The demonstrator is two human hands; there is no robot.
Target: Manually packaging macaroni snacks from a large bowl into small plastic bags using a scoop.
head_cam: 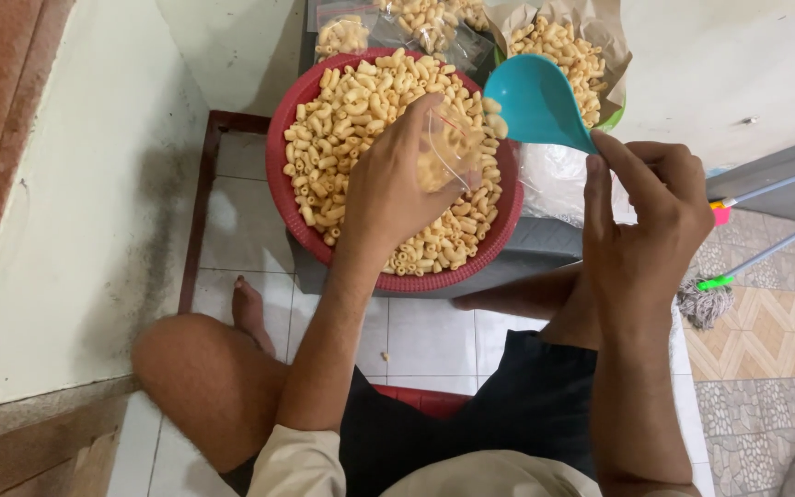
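Observation:
My left hand (397, 189) holds a small clear plastic bag (453, 152) open over a red basket (278, 175) heaped with pale macaroni-shaped snacks (361, 110). My right hand (646, 225) grips the handle of a teal plastic scoop (531, 97), whose bowl is tipped toward the bag's mouth. A few snacks show inside the bag. The basket rests on a dark low stand in front of my knees.
Filled clear bags of snacks (342, 32) lie behind the basket. A brown paper-lined sack of snacks (568, 51) sits at the back right. Mop handles and a mop head (706, 299) lie on the patterned floor at right. A white wall stands at left.

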